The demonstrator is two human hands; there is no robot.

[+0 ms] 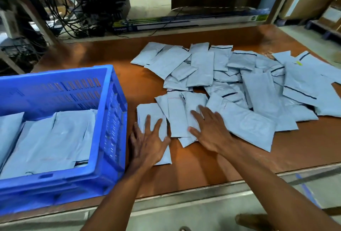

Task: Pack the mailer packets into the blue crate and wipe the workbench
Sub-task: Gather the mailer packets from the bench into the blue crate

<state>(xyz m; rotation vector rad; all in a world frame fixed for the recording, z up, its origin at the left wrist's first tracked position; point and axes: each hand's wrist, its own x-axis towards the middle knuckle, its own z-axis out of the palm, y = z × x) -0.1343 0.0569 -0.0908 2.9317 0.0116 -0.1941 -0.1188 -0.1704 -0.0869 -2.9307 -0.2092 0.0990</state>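
- Brown surface (212,166): runs across the whole view, with a pale metal edge along the near side.
- Blue crate (114,129): stands on the left part of the surface, close to the near edge. Slotted walls, open top.
- Heap of mailer packets (258,90): grey-blue, loose and overlapping, spread over the middle and right of the surface, well apart from the crate at the far end and close to it at the near end. Several show a dark stripe across one end; one on the far right carries a small yellow mark.
- Packed packets (55,138): lie flat inside the crate in overlapping layers, covering its floor.
- Long flat box (184,22): lies behind the surface on a lower ledge, under a shelf.
- Tangle of black cables (77,14): hangs at the back left.
- Right hand (212,131): palm down on the near edge of the heap, fingers (195,115) straight and spread, pressing on two or three overlapping packets (177,116). Nothing is gripped.
- Left hand (147,147): palm down just beside the crate's right wall, fingers (147,121) straight and spread, resting flat on a single packet (147,108) that lies on the surface between the crate and the heap. Nothing is gripped.
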